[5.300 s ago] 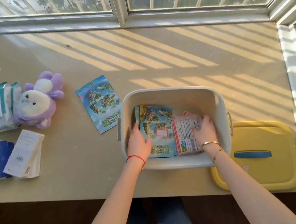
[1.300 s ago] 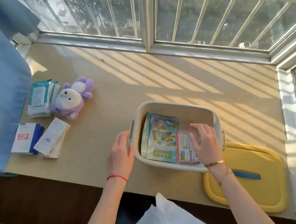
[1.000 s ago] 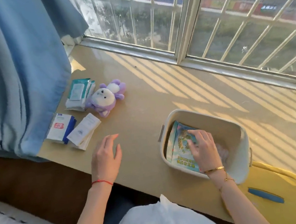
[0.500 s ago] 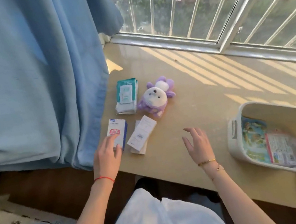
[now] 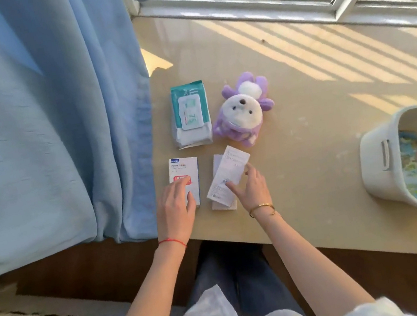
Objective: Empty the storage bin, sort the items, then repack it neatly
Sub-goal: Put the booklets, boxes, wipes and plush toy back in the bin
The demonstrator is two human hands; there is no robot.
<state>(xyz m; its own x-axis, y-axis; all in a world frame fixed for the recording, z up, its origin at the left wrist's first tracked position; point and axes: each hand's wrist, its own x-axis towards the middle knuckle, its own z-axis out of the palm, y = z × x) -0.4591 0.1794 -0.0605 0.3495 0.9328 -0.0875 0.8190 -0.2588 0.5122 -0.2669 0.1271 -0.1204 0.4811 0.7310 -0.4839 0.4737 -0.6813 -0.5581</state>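
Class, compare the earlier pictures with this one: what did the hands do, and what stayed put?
Both hands left the storage bin. The left hand now rests on the white box; the right hand touches the paper packets. The wipes, plush toy and the bin's booklets stayed put.

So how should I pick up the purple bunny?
Grab the bunny round its soft middle, coming from above or from its right side, where the table is bare. It lies flat, face up, and the wipes pack sits close on its left.
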